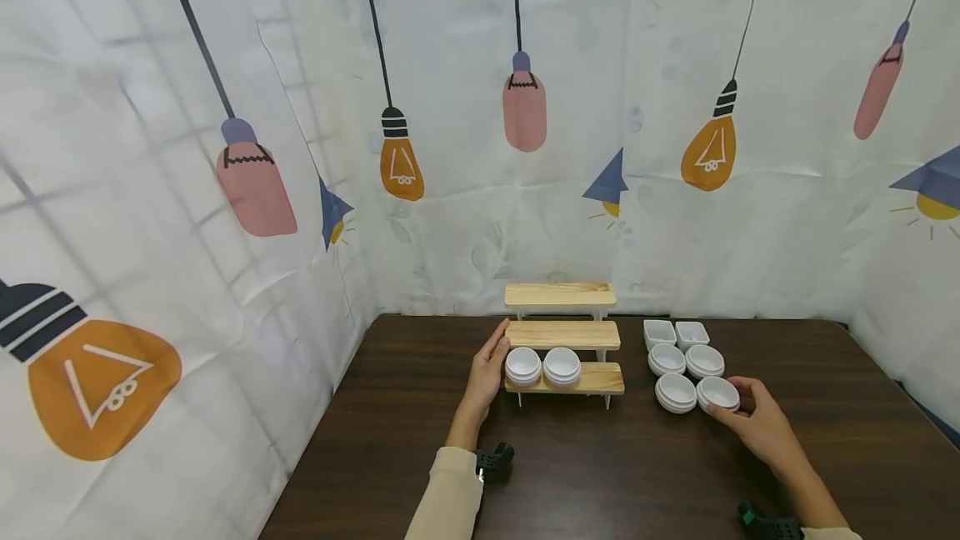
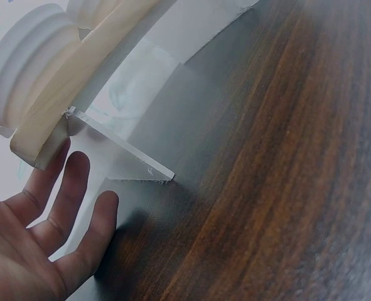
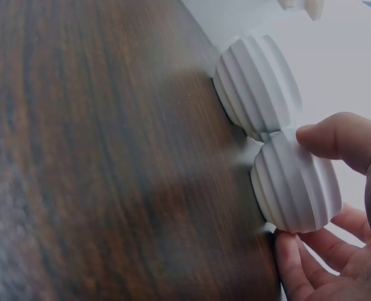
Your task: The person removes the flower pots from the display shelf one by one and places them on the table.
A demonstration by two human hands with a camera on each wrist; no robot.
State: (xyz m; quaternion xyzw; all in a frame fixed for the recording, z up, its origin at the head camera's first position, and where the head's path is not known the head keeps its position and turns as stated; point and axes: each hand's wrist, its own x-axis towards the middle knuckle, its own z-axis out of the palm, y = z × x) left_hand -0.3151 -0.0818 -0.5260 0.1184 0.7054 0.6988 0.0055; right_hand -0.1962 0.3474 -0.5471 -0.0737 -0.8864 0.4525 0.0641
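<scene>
My right hand (image 1: 757, 425) holds a small round white bowl (image 1: 717, 392) at the front right of a group of white dishes. In the right wrist view, the thumb presses the ribbed side of that bowl (image 3: 295, 182) while fingers lie along its lower edge. Beside it sits a similar bowl (image 1: 677, 392). My left hand (image 1: 486, 373) is at the left end of a three-step wooden stand (image 1: 602, 377), its fingers spread loosely around the board's end (image 2: 37, 141) in the left wrist view. Two round white bowls (image 1: 522, 364) stand on the lowest step.
Behind the front bowls are two more round bowls (image 1: 667, 358) and two square white dishes (image 1: 692, 333). The stand's middle (image 1: 562, 334) and top (image 1: 558, 295) boards rise towards the printed curtain (image 1: 450, 248). Everything rests on a dark wooden table (image 1: 585, 473).
</scene>
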